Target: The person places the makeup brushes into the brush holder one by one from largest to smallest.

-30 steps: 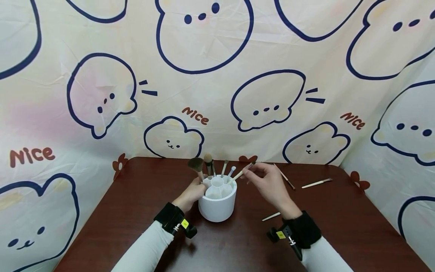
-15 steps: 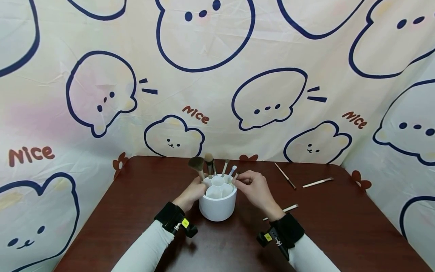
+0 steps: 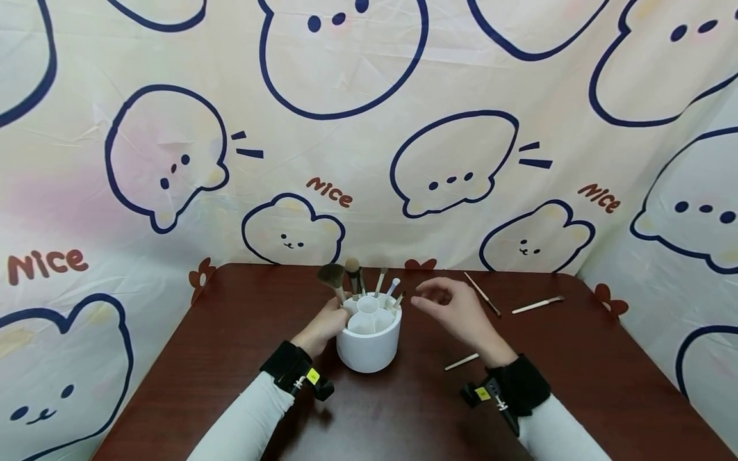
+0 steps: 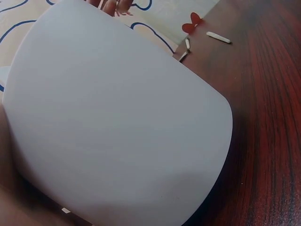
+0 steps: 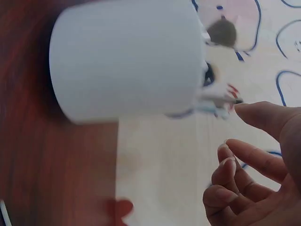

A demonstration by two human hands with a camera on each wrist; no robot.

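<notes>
A white round brush holder (image 3: 368, 349) with several compartments stands upright on the table. My left hand (image 3: 324, 328) grips its left side, the fingers partly hidden behind it; the holder's smooth wall (image 4: 122, 117) fills most of the left wrist view. Makeup brushes stand in its back compartments, among them a wide fan-shaped brush (image 3: 331, 276), a round-headed brush (image 3: 353, 270) and a thin light-handled brush (image 3: 399, 301) at the right. Just right of the holder hovers my right hand (image 3: 458, 314), thumb and fingers apart with nothing between them, as the right wrist view also shows.
To the right on the dark wood table (image 3: 576, 371) lie two thin brushes, a slanted brush (image 3: 483, 294) and a pale-handled brush (image 3: 537, 305). Another pale brush (image 3: 461, 362) lies nearer, partly hidden by the right wrist. A printed cloth (image 3: 369, 153) hangs behind the table.
My right hand lowered a thin brush into the holder's right compartment, let it go and drew back to the right. The left hand has stayed at the holder.
</notes>
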